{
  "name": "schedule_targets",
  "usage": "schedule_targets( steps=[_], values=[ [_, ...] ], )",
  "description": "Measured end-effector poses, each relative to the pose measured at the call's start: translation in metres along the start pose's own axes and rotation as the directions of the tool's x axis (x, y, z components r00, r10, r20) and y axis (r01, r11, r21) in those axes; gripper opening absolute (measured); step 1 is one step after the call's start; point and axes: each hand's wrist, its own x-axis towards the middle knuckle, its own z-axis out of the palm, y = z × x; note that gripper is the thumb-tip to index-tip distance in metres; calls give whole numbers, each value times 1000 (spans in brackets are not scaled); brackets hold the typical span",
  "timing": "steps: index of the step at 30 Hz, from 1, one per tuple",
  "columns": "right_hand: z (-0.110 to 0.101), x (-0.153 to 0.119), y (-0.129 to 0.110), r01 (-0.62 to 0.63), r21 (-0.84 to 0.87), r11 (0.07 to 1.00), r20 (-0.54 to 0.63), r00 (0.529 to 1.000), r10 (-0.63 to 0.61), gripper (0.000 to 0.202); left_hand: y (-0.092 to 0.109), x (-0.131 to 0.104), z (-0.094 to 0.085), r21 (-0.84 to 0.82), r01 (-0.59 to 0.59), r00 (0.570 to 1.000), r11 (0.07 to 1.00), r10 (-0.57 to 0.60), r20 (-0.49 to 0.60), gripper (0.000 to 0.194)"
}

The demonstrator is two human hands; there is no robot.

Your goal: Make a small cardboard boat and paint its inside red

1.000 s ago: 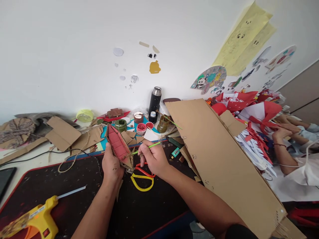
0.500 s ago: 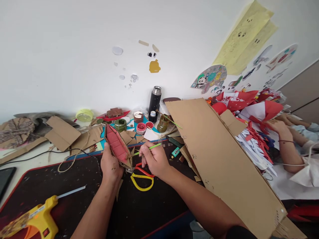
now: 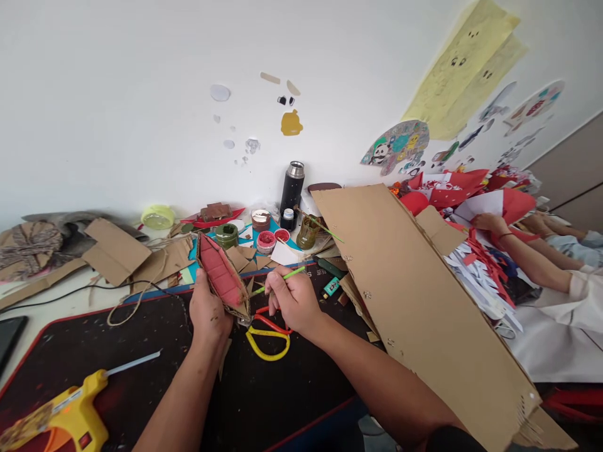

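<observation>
My left hand (image 3: 208,314) is closed on a small cardboard boat (image 3: 219,271), tilted up, its inside mostly painted red. Bare brown cardboard shows at the boat's lower tip. In my right hand (image 3: 295,300) is a thin green-handled paintbrush (image 3: 296,273), pinched between thumb and fingers. The brush points left at the boat's lower end; whether its bristles touch the cardboard I cannot tell. Just below both hands lie scissors (image 3: 268,359) with yellow and red handles, their blades partly hidden. Open jars of red paint (image 3: 266,241) and green paint (image 3: 227,235) stand behind the boat.
A yellow glue gun (image 3: 80,411) lies at the lower left on the black mat (image 3: 264,408). To the right leans a large cardboard panel (image 3: 414,307). Beyond it a co-worker's arm (image 3: 532,257) reaches toward red and white paper. A black flask (image 3: 292,188) stands near the wall.
My hands, boat and brush stay almost in place. At the right, the co-worker's arm has moved left and stretched out over the paper.
</observation>
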Motion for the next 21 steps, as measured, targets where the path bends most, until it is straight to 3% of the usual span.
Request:
schedule_targets(
  steps=[12, 21],
  values=[
    [1, -4, -5, 51, -184, 982, 18, 999, -49, 55, -9, 11, -6, 43, -60, 998, 997, 59, 24, 40],
    [4, 2, -11, 146, -245, 958, 51, 989, -138, 45, -3, -6, 0, 49, -34, 998, 998, 32, 54, 35]
  ],
)
